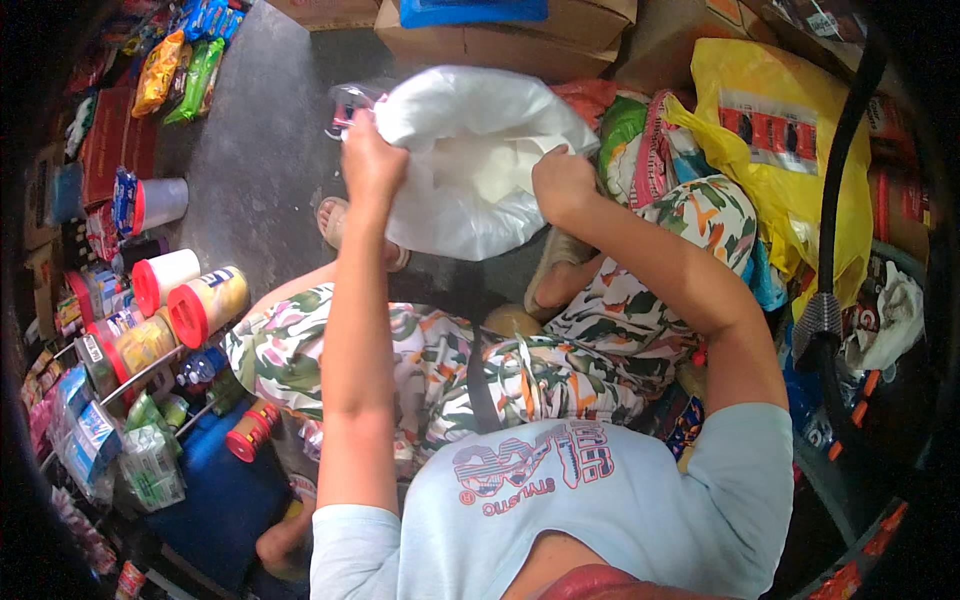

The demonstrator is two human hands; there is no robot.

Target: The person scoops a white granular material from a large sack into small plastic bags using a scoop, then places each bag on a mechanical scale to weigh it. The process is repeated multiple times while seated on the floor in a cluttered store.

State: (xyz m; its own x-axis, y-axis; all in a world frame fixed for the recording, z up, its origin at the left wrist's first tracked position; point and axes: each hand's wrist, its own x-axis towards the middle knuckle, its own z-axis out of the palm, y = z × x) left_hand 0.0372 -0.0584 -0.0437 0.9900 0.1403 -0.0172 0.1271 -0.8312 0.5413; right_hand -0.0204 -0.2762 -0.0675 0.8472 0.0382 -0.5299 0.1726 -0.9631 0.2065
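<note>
A large white plastic sack [465,225] stands with its mouth open between my feet, and a pale white content [499,172] shows inside. My left hand [373,161] grips the sack's rim on the left, beside a small clear plastic packet [352,105] with red and dark print. On the right side of the rim, my right hand [564,182] is closed on the plastic, its fingertips turned inward and partly hidden. Whether a second thing is in either hand cannot be told.
Jars with red lids [208,306] and snack packets [159,73] line the left. Cardboard boxes [510,45] stand beyond the sack. At the right are a yellow plastic bag [795,195] and a black cable [832,187]. Part of another person's leg [289,536] shows at lower left.
</note>
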